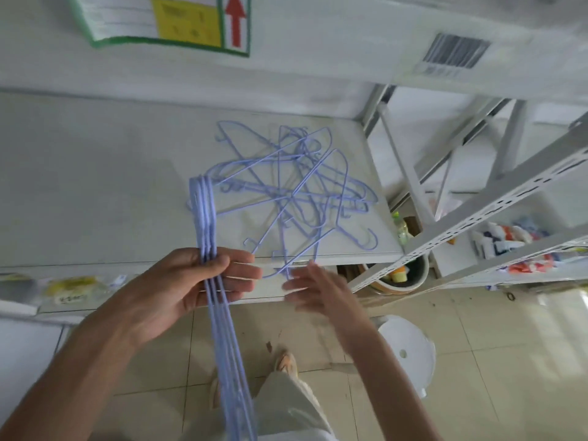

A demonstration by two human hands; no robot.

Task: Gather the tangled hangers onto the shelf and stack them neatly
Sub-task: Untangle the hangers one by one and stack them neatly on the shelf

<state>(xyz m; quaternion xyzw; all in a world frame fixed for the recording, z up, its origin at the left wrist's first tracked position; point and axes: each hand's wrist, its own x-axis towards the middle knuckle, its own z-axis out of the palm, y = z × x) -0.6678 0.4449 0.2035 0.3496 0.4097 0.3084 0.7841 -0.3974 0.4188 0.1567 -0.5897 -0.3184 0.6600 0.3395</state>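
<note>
A tangled pile of lilac wire hangers (299, 186) lies on the pale shelf (95, 192), towards its right end. My left hand (191, 281) grips a bundle of several aligned hangers (206, 218), held edge-on; the bundle runs from above the shelf down past my leg. My right hand (315, 291) is blurred, with fingers spread and nothing in it, just below the front edge of the shelf, close to the hanger ends that stick out over it.
A perforated metal upright (477, 214) of the rack slants across the right. A white plastic stool (410, 348) stands on the tiled floor by my right arm. Lower shelves hold bottles and packets (509, 237). A poster with a red arrow (235, 20) hangs on the wall.
</note>
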